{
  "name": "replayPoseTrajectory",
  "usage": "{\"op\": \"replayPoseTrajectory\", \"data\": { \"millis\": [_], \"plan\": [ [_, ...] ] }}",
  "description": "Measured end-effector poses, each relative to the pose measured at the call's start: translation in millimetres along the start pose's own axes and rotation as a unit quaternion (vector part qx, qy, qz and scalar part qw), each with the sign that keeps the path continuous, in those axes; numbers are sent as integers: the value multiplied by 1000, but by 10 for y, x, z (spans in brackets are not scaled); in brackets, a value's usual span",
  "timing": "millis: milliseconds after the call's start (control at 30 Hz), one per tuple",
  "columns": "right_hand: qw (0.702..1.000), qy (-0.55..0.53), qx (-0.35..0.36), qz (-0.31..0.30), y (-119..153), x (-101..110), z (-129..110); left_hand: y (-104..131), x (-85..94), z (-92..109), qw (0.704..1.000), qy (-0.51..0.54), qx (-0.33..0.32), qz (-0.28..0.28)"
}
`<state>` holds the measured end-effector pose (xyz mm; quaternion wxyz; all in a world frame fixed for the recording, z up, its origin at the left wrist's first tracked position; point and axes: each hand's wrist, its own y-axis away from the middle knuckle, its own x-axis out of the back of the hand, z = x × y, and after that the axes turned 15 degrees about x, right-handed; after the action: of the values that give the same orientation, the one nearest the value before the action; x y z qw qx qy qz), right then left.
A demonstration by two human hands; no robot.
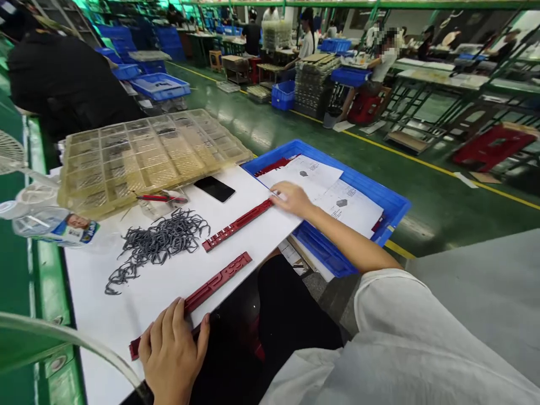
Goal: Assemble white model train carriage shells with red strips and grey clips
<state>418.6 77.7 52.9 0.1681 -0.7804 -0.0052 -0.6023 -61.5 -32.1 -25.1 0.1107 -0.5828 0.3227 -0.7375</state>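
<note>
Near the table's front edge, my left hand point(172, 343) lies over a long dark red part point(219, 281), its fingers across the part and the thumb on the near side. A second red part point(236, 224) lies further back on the white table top point(228, 253). At that part's right end is my right hand point(290, 198), with fingers bent and thumb and fingertips together against the end. A tangled pile of dark grey curved pieces point(162, 239) sits left of the second part.
A clear divided tray point(152, 152), red-handled tool point(162, 198), phone point(214, 189) and plastic bottle point(46, 225) are at the back and left. A blue bin point(379, 197) with paper sheets point(354, 205) stands right. A person in black point(63, 79) sits at the upper left.
</note>
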Motion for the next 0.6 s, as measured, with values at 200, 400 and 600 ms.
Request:
{"op": "replayPoseTrajectory", "data": {
  "millis": [200,400,600],
  "plan": [
    [928,34,-363,-82,1116,327,1194,39,-78,-61,999,22,28,-20],
    [896,36,-420,-143,1869,143,1579,47,-90,-97,999,2,23,-28],
    [892,56,-442,-84,2124,236,1911,34,-77,-92,999,-23,8,-21]
  ]
}}
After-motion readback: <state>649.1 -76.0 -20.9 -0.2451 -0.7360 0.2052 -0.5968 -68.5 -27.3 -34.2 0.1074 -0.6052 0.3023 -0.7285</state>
